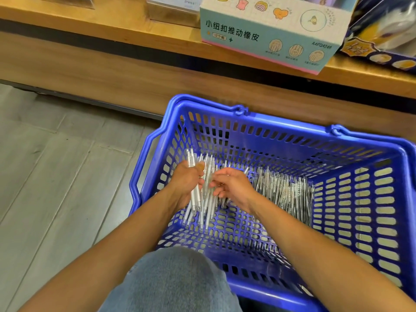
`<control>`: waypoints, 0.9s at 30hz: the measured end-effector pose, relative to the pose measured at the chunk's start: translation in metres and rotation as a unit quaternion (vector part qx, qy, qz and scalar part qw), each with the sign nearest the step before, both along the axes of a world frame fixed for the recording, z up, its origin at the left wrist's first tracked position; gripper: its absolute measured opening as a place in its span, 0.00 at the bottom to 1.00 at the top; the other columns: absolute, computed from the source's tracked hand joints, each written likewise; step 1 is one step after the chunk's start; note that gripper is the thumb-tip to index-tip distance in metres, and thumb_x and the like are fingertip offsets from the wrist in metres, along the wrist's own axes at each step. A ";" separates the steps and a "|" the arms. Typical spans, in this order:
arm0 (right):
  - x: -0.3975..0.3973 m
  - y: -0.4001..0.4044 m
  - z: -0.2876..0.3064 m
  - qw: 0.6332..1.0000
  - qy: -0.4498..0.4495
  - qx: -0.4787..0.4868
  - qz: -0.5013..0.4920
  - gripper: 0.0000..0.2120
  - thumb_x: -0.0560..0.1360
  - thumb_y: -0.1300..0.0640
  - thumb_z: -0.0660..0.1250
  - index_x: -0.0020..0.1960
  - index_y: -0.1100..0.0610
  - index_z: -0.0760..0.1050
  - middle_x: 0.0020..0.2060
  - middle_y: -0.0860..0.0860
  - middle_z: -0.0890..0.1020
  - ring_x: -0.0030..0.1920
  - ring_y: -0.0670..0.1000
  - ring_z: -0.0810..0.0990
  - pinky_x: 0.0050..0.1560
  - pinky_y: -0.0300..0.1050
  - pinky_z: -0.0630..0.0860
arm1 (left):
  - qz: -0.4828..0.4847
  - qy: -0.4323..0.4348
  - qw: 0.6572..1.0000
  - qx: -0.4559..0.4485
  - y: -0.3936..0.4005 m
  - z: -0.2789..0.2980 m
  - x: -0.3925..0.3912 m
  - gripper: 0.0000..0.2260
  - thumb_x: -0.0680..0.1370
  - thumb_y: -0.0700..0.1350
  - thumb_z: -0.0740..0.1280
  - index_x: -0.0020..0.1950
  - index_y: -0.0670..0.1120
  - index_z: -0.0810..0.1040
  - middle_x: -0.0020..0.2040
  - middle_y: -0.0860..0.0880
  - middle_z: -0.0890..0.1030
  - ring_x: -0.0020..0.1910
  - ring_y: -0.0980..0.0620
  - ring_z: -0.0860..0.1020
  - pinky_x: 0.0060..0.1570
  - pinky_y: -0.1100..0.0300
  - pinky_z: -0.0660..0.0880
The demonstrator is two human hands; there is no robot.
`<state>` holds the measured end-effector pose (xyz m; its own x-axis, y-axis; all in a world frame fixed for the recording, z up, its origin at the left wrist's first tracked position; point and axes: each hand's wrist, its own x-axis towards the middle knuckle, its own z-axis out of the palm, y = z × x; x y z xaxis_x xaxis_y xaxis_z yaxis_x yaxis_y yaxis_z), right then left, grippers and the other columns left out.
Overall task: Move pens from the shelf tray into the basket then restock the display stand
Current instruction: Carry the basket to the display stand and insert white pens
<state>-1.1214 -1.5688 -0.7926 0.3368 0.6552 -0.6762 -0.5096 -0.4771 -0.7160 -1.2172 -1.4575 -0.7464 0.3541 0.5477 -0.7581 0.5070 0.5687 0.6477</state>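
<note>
A blue plastic basket (281,140) with slotted walls is seen from above, standing on a grey plank floor (45,165) beside a wooden shelf (112,25). Many clear-barrelled pens (286,190) are already lying inside it, packed in a loose row across the basket floor toward the right side. The first part of the task therefore appears well advanced or finished; the shelf tray itself is not seen, so it cannot be told whether any pens are left in it.

Both hands are reached down into the left part of the basket. A bundle of white pens (198,199) is gripped upright in the left hand (186,183), its fingers curled round the barrels. The right hand (234,185) is held just beside the bundle with fingers bent toward it; whether pens are actually pinched in it cannot be told.

The pens seem to be in the course of being gathered, perhaps for restocking. No display stand is in view, so that step is judged still to be done.

On the shelf above, a pale blue carton (270,34) with printed cartoon drawings is set. A knee in grey fabric (177,280) is seen at the bottom.
</note>
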 end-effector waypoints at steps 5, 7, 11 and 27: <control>0.023 -0.017 -0.050 0.930 -0.255 -0.264 0.039 0.08 0.77 0.58 0.68 0.44 0.62 0.74 0.37 0.57 0.79 0.36 0.55 0.81 0.43 0.55 0.83 | 0.005 -0.010 0.999 -0.032 -0.001 0.001 0.000 0.26 0.83 0.41 0.63 0.78 0.40 0.57 0.40 0.47 0.73 0.31 0.54 0.70 0.27 0.62 0.74; 0.023 -0.017 -0.059 0.922 -0.251 -0.293 0.026 0.10 0.77 0.55 0.68 0.51 0.61 0.74 0.39 0.58 0.82 0.40 0.57 0.84 0.42 0.53 0.83 | 0.011 -0.016 0.999 -0.045 -0.001 0.001 0.001 0.25 0.83 0.40 0.62 0.78 0.40 0.58 0.40 0.47 0.72 0.30 0.53 0.70 0.27 0.62 0.74; 0.021 -0.012 -0.068 0.906 -0.258 -0.334 0.033 0.15 0.78 0.51 0.67 0.58 0.59 0.72 0.46 0.60 0.84 0.42 0.57 0.85 0.42 0.49 0.83 | 0.008 -0.013 0.999 -0.041 -0.001 0.000 0.000 0.27 0.82 0.43 0.64 0.78 0.40 0.58 0.39 0.47 0.72 0.31 0.54 0.69 0.28 0.61 0.72; 0.001 -0.018 0.011 0.996 -0.037 0.029 0.071 0.03 0.77 0.62 0.67 0.49 0.61 0.77 0.34 0.53 0.81 0.31 0.47 0.78 0.32 0.39 0.75 | -0.035 -0.013 0.999 -0.004 -0.004 -0.001 -0.001 0.38 0.76 0.52 0.72 0.78 0.39 0.58 0.54 0.46 0.78 0.42 0.52 0.76 0.48 0.55 0.76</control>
<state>-1.1204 -1.5868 -0.7814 0.2855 0.7368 -0.6129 -0.3846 -0.4977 -0.7774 -1.2182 -1.4617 -0.7475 0.4114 0.5145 -0.7523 0.5289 0.5375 0.6568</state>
